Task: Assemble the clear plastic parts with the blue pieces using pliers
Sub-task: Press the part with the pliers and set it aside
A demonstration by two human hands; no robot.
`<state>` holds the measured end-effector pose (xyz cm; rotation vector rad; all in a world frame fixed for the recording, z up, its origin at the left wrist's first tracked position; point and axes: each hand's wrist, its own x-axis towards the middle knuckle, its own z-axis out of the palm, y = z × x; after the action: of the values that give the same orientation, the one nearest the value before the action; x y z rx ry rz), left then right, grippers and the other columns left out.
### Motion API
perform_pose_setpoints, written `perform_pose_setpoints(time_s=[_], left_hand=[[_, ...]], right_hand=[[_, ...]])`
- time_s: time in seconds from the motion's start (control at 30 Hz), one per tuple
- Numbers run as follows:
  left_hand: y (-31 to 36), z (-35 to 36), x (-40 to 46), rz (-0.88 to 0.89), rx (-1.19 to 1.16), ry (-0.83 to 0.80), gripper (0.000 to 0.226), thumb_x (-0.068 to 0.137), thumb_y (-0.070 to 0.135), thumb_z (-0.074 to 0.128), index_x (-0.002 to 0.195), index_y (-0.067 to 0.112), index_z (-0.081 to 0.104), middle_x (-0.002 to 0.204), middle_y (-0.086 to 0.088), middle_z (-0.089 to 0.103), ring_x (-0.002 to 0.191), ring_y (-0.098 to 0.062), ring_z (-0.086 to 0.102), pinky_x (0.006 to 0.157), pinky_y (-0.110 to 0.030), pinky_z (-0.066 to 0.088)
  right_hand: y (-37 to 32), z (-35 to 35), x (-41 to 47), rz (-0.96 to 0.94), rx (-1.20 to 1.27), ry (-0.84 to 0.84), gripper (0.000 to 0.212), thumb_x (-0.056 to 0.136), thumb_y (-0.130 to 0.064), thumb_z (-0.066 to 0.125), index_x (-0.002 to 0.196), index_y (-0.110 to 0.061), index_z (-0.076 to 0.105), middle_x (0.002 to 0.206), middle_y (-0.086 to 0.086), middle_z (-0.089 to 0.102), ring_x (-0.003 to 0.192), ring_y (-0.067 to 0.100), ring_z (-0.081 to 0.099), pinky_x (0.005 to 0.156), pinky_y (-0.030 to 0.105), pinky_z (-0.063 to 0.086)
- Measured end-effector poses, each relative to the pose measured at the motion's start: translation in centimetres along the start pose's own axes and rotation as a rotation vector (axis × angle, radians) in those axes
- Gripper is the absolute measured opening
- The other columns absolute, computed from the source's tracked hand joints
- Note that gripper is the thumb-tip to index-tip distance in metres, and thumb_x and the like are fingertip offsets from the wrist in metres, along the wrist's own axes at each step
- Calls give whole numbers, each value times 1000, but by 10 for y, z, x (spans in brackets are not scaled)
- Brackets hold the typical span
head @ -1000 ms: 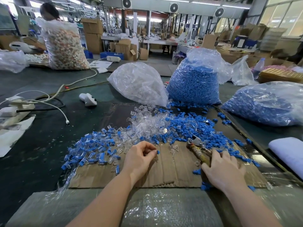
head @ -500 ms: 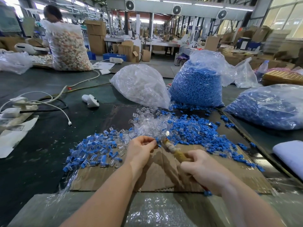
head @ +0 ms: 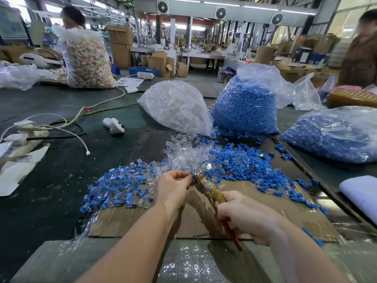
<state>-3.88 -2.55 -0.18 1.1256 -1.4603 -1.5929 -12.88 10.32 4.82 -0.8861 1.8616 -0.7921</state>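
A second ago the pliers lay on the cardboard under the right hand. Now that hand has picked them up and swung their nose over to the left hand.

The left hand pinches a small part between thumb and fingertips. It shows blue, but it is too tiny to tell if a clear piece is already on it. The hand holds it up off the cardboard, likely so the pliers can reach it from the side. The right hand is curled tight around the taped handles, and the metal nose touches the part. This looks like the squeeze that pushes the two pieces together.

The loose clear parts lie in a heap just past the hands, with the loose blue pieces right beside them, so both are easy to grab. To the left lies a pile of joined pieces, clear with blue inside, probably kept apart as the done ones.

Farther back stand a bag of clear parts and a bag of blue pieces, ready for refills. Another blue bag lies at the right.
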Motion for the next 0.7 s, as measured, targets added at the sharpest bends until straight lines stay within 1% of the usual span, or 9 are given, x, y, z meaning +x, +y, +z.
perform_pose_setpoints(time_s=[0.07, 0.13, 0.2, 0.27, 0.4, 0.5, 0.57, 0.63, 0.7], left_hand=[[0, 1, 0, -4, -4, 10, 10, 87, 6, 62, 80, 13, 64, 73, -9, 67, 52, -12, 58, 43, -18, 45], [-1, 2, 0, -9, -11, 14, 10, 87, 6, 62, 80, 12, 64, 75, -10, 67, 54, -14, 59, 46, -21, 47], [-1, 2, -1, -14, -17, 19, 8, 87, 7, 62, 81, 12, 65, 78, -12, 68, 57, -16, 60, 47, -22, 48], [-1, 3, -2, -14, -20, 31, 5, 87, 7, 62, 84, 10, 66, 79, -12, 68, 62, -18, 61, 49, -23, 48], [2, 5, -4, -1, -24, 49, 6, 86, 6, 63, 82, 11, 66, 77, -10, 67, 64, -20, 60, 53, -26, 48], [4, 6, -6, -3, -9, 46, 8, 86, 7, 63, 81, 13, 65, 79, -10, 68, 70, -22, 64, 61, -31, 52], [6, 5, -8, -9, -18, 41, 6, 87, 8, 61, 86, 11, 66, 83, -12, 68, 77, -27, 66, 68, -37, 55], [6, 5, -8, -12, -34, 45, 7, 88, 9, 60, 86, 13, 65, 87, -12, 68, 83, -28, 66, 73, -40, 55], [7, 4, -8, -10, -23, 52, 7, 88, 10, 61, 85, 14, 65, 86, -10, 68, 81, -26, 66, 69, -35, 55]], right_hand=[[-1, 0, -1, -18, -7, -7, 14, 80, -2, 47, 76, -16, 48, 66, 2, 51, 50, 10, 47, 46, 19, 34], [-3, 0, -3, -31, -25, -4, 15, 81, -2, 46, 76, -16, 47, 66, 0, 49, 50, 9, 44, 46, 19, 34], [-5, 0, -5, -51, -94, 16, 16, 83, -4, 46, 74, -17, 45, 67, -1, 46, 52, 9, 41, 47, 20, 32], [-6, -1, -7, -87, -185, 41, 19, 85, -6, 45, 70, -18, 44, 67, -3, 46, 49, 7, 39, 42, 16, 31], [-7, 2, -8, -138, -304, 106, 18, 89, -9, 42, 75, -19, 45, 76, -3, 50, 59, 9, 44, 51, 19, 36], [-6, 4, -6, -140, -360, 129, 17, 92, -12, 39, 80, -20, 46, 86, -4, 52, 66, 8, 47, 53, 19, 36], [-5, 5, -6, -136, -321, 128, 14, 92, -12, 40, 82, -20, 46, 86, -4, 51, 64, 7, 45, 53, 19, 34], [-3, 5, -5, -118, -188, 117, 11, 88, -9, 45, 87, -19, 50, 85, -3, 54, 58, 7, 46, 49, 18, 35], [-1, 5, -3, -98, -57, 98, 21, 83, -4, 50, 95, -20, 53, 83, -1, 55, 49, 2, 47, 42, 15, 34]])
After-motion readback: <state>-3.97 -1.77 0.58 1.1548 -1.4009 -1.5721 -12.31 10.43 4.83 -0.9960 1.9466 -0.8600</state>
